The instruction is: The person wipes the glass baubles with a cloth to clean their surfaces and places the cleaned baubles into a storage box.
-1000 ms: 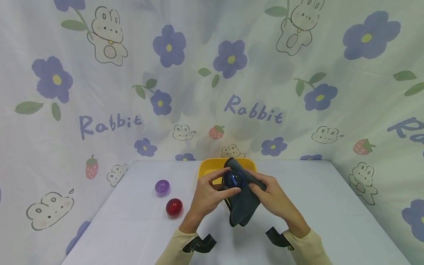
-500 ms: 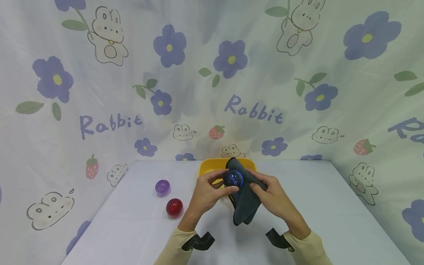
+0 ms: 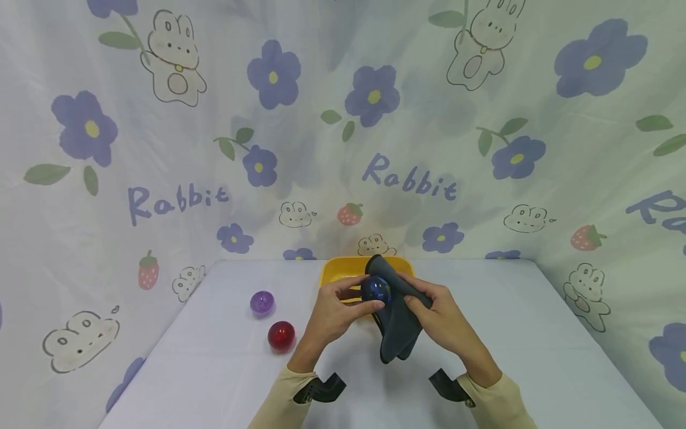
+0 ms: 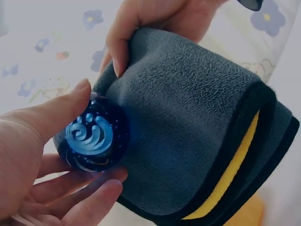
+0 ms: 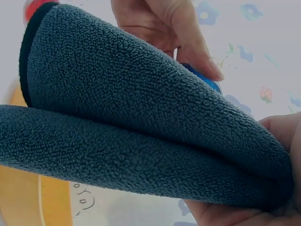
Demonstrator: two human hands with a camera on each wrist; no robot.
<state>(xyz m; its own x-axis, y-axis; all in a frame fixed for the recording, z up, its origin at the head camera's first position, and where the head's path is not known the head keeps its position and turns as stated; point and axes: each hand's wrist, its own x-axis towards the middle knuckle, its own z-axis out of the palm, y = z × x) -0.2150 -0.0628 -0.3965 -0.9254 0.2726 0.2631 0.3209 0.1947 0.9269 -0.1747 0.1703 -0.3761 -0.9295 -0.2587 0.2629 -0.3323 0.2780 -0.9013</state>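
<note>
My left hand [image 3: 334, 313] holds a glossy blue ball [image 4: 96, 134] between thumb and fingers; a pale swirl and small dots show on its surface. A folded dark grey towel [image 4: 178, 113], black-edged with a yellow strip inside the fold, lies right against the ball's far side. Its upper corner is gripped by my right hand [image 3: 442, 313], thumb in front and fingers behind. In the right wrist view the towel [image 5: 131, 94] covers most of the ball, leaving a blue sliver beside the left thumb. Both hands are raised over the table.
Behind the hands stands a yellow tray [image 3: 332, 271], partly hidden by them and the towel. To the left on the white table [image 3: 214, 369] are a purple ball [image 3: 262, 303] and a red ball [image 3: 281, 336]. A printed curtain [image 3: 321, 149] hangs behind the table.
The blue ball has turned slightly in my left hand and shifted a little left. The towel's lower corner has swung slightly to the right. Other things stay in place.
</note>
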